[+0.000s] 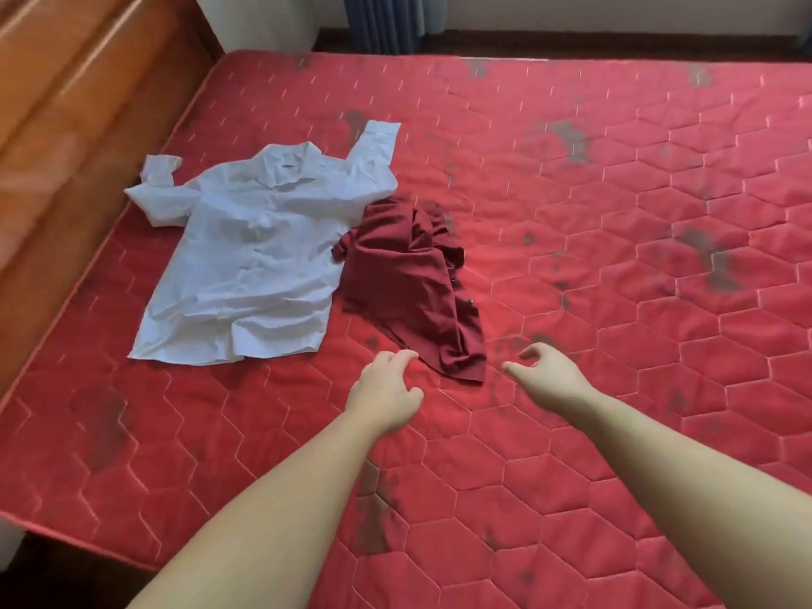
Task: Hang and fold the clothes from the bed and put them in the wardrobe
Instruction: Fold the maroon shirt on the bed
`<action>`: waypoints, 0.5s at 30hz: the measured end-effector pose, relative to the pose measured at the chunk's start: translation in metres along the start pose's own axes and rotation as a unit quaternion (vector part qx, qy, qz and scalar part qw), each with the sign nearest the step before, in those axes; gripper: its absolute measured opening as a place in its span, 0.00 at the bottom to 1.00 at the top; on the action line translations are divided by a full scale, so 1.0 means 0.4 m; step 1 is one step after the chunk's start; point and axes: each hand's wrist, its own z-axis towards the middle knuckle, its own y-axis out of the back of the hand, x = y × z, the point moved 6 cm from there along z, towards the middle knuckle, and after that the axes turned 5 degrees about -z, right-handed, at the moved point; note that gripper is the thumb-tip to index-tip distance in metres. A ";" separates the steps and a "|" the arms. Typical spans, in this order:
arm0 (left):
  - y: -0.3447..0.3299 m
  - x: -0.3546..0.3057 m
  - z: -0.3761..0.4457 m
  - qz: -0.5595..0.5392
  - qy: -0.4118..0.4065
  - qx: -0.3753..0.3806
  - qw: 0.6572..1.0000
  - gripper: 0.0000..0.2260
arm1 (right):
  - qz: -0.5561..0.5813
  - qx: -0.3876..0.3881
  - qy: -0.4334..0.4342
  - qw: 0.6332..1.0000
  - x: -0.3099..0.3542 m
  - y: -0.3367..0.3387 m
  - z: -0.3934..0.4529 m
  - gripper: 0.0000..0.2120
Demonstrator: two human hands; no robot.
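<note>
Dark red shirt [411, 283]: crumpled in a loose heap near the middle of the red quilted mattress [615, 213], its lower hem trailing toward me, a few small buttons showing along its right edge. I judge it light, soft and limp; it will sag and slide from any single hold, so I would take it at two separated points, ideally the shoulders or collar once found, otherwise the two corners of the near hem.

White shirt [246, 252]: spread fairly flat just left of the red one, collar away from me, both sleeves bent upward; its right side touches or slightly overlaps the red heap. It looks wrinkled, thin and equally light.

My left hand [384, 393]: extended just short of the red shirt's hem, fingers loosely curled, gripping nothing; whether the fingertips brush the cloth I cannot tell.

My right hand [547, 367]: just right of the same hem, apart from it, thumb and forefinger parted in a loose curve, holding nothing.

Both forearms reach from the near edge of the bed. A wooden headboard [66, 103] bounds the mattress on the left; a blue curtain [382, 19] hangs beyond the far edge. No wardrobe or hanger is in view.
</note>
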 end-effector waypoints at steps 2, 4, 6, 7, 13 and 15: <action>-0.030 0.023 0.110 0.027 -0.014 0.019 0.999 0.25 | 0.020 0.002 -0.026 0.999 -0.006 -0.057 0.093 0.21; -0.054 0.046 0.209 0.022 -0.019 0.013 0.999 0.25 | 0.028 0.001 -0.049 0.998 -0.016 -0.120 0.190 0.22; -0.094 0.079 0.287 0.006 -0.011 0.012 1.000 0.25 | 0.046 -0.006 -0.070 0.996 -0.029 -0.183 0.282 0.23; -0.123 0.099 0.318 0.006 -0.007 0.021 1.000 0.26 | 0.057 -0.014 -0.079 0.995 -0.037 -0.211 0.327 0.24; -0.293 0.242 0.416 0.012 0.000 0.089 0.996 0.30 | 0.098 -0.087 -0.119 0.984 -0.088 -0.354 0.508 0.30; -0.318 0.276 0.429 -0.003 0.014 0.084 0.996 0.29 | 0.132 -0.077 -0.116 0.981 -0.088 -0.393 0.528 0.24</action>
